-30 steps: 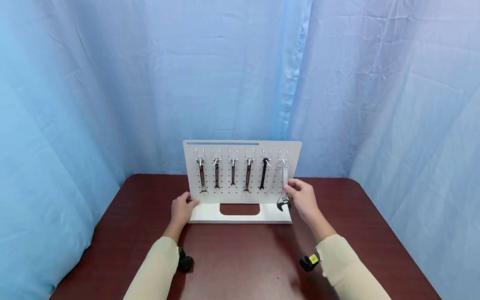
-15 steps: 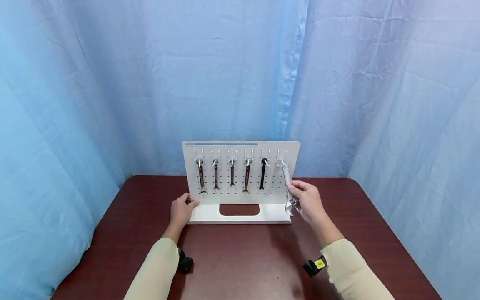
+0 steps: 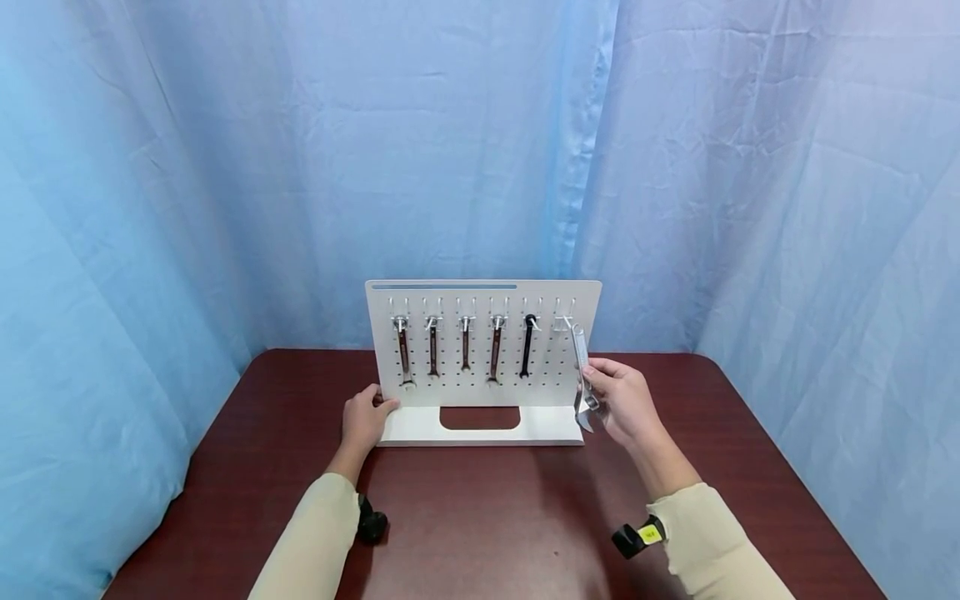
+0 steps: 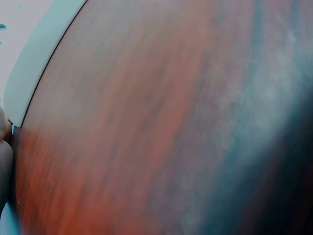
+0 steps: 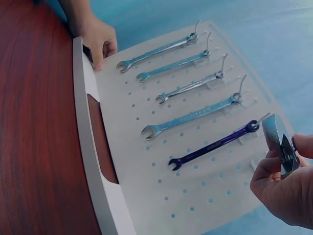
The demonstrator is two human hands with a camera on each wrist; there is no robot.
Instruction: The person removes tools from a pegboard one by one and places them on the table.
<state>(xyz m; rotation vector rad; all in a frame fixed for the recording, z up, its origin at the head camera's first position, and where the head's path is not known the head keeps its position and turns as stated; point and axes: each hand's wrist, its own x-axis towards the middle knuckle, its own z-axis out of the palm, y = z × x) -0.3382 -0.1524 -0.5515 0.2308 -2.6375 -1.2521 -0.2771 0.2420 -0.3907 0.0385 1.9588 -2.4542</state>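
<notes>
My right hand (image 3: 626, 404) pinches a silver adjustable wrench (image 3: 581, 354) between thumb and fingers, its jaw end down. The wrench's holed end overlaps the tip of the rightmost hook (image 3: 567, 322) in the head view. In the right wrist view the wrench head (image 5: 275, 132) points toward the camera. At the lower left corner of a white pegboard stand (image 3: 551, 423), my left hand (image 3: 365, 421) grips the edge, thumb in front and other fingers partly hidden behind. Several silver combination wrenches (image 5: 193, 116) and one black wrench (image 3: 527, 348) hang on the board's other hooks.
The stand rests on a dark red-brown table (image 3: 465, 517) and has a cut-out slot (image 3: 480, 418) in its base. Blue curtains (image 3: 480, 167) surround the table at the back and sides. The left wrist view shows mostly blurred tabletop (image 4: 122, 122).
My right hand has moved slightly right with the adjustable wrench. The wrench has turned about its length, and its jaw end has swung right. My left hand stays at the stand's corner.
</notes>
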